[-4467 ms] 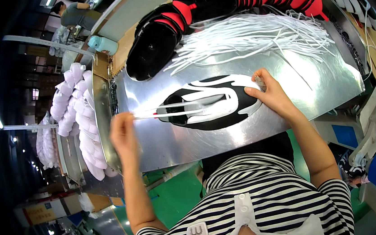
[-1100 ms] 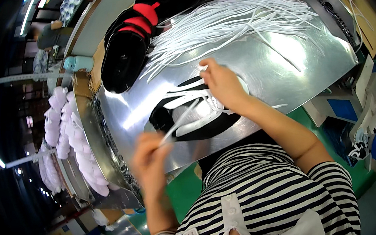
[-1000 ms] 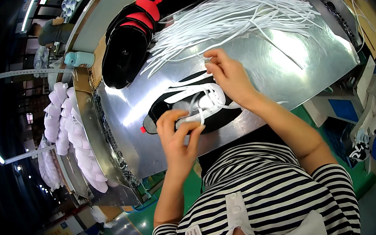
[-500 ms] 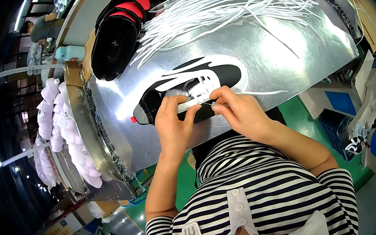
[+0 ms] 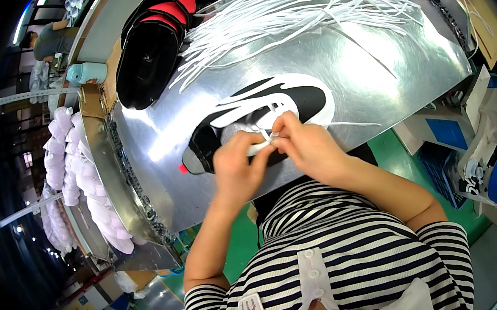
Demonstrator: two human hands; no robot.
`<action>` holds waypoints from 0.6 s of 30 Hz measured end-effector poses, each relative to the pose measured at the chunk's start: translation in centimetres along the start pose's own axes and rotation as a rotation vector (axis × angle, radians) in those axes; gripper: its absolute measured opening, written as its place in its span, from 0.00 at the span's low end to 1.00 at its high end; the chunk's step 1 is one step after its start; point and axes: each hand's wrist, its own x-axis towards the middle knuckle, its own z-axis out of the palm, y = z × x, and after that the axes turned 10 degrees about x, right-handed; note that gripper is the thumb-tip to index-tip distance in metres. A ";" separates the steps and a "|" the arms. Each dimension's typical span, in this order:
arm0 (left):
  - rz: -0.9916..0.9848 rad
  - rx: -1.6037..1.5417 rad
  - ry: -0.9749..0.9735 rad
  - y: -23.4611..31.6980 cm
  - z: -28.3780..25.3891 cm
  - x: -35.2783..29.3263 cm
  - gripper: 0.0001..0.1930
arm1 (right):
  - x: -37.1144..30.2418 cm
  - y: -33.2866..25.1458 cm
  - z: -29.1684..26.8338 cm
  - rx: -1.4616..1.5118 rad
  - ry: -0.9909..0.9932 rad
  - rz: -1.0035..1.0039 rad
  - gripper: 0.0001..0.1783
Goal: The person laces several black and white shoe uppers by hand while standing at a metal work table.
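Shoe (image 5: 257,104) lies on the desk (image 5: 188,194); left hand (image 5: 239,163) and right hand (image 5: 315,150), both closed, pinch white lace (image 5: 268,137) at the shoe's near side.

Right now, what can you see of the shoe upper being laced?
The shoe upper is black with white overlays, a grey heel and a red heel tab; it looks soft. It lies opening-up on the metal tabletop, toe toward the upper right, partly laced. The right hand pinches a white lace at its near side; the left hand is there too, its exact grip hidden.
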 end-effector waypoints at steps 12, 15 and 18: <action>-0.129 0.155 0.126 0.5 0.3 -0.5 0.11 | -0.9 -1.0 -1.7 -0.103 -0.054 -0.029 0.11; -0.122 0.156 0.121 0.5 0.3 -0.4 0.11 | -1.1 -0.8 -1.6 -0.027 -0.041 -0.033 0.10; -0.126 0.156 0.104 0.4 0.2 -0.4 0.11 | -1.1 -0.6 -1.6 -0.005 -0.018 -0.042 0.10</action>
